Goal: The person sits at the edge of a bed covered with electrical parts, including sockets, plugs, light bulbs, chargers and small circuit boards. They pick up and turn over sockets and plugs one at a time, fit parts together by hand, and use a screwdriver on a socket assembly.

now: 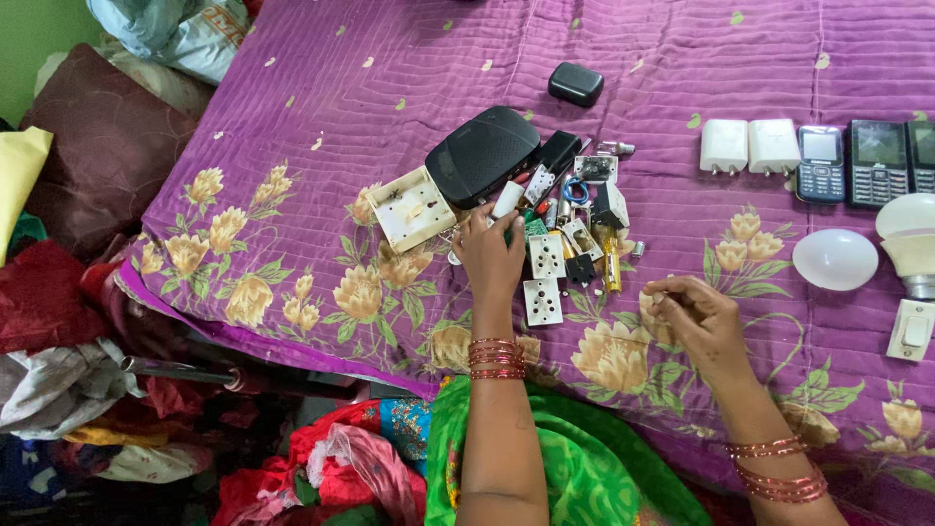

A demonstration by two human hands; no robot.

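1. An open white switch box (414, 207) lies on the purple bedspread (292, 117), left of the parts pile.
2. The left hand (490, 255) reaches into the pile, fingers (477, 222) curled around a small white part (506, 200) beside a black router (482, 154).
3. The right hand (699, 321) rests near the bed's front edge, fingers loosely pinched; whether they hold anything, I cannot tell.
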